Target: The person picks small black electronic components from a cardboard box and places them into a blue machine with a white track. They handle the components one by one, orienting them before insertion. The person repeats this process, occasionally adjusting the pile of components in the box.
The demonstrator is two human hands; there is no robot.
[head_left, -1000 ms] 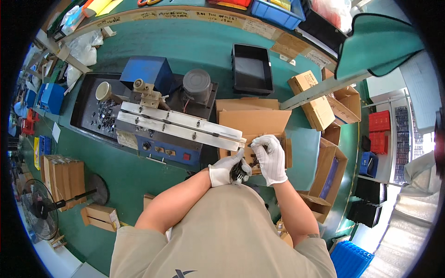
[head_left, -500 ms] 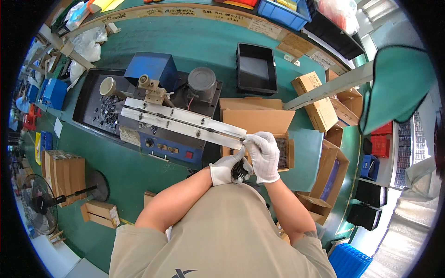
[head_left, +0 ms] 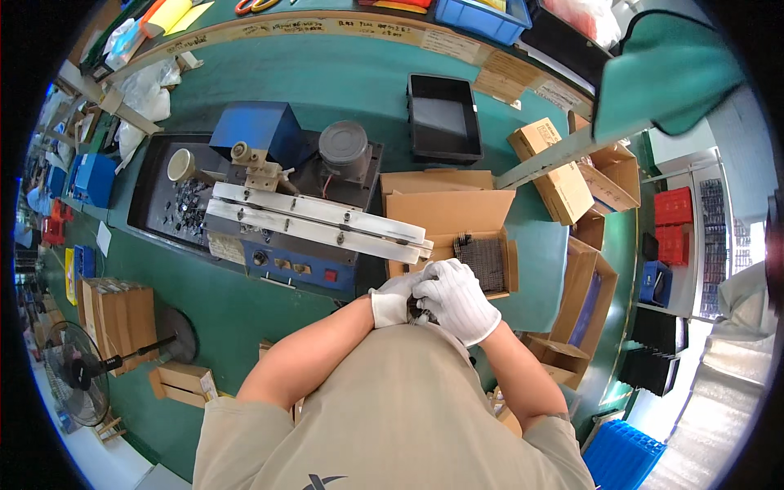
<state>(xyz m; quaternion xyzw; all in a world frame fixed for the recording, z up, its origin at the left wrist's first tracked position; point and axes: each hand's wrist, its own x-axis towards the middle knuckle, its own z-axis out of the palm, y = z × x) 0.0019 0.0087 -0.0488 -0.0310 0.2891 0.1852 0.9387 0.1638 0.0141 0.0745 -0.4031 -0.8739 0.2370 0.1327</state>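
Dark small parts (head_left: 418, 311), bunched together, sit pinched between the two white-gloved hands close to the person's chest, at about 6 o'clock from the open cardboard box (head_left: 457, 237); the bundle is mostly covered, so its exact shape cannot be told. Right hand (head_left: 459, 298) lies over the top with its grip closed on the bundle, and left hand (head_left: 395, 296) presses in from the 9 o'clock side, its grip closed on the same parts. Judging by this, the handling of this one bundle is under way and not finished: it has not been set down anywhere.

Just at 12 o'clock from the hands, inside the box, stands a dense block of dark upright pieces (head_left: 483, 260) filling only the right-hand part of it, so the box looks partly filled with room left. At 10 o'clock from the hands a pale long rail (head_left: 314, 222) slopes down from a blue machine (head_left: 282, 196) and ends just beside the box's near edge. More loose dark parts lie in the black tray (head_left: 155, 196) at the machine's far left, which suggests plenty remains to be worked. An empty-looking black bin (head_left: 443, 118) rests on the green surface (head_left: 327, 82) at 12 o'clock
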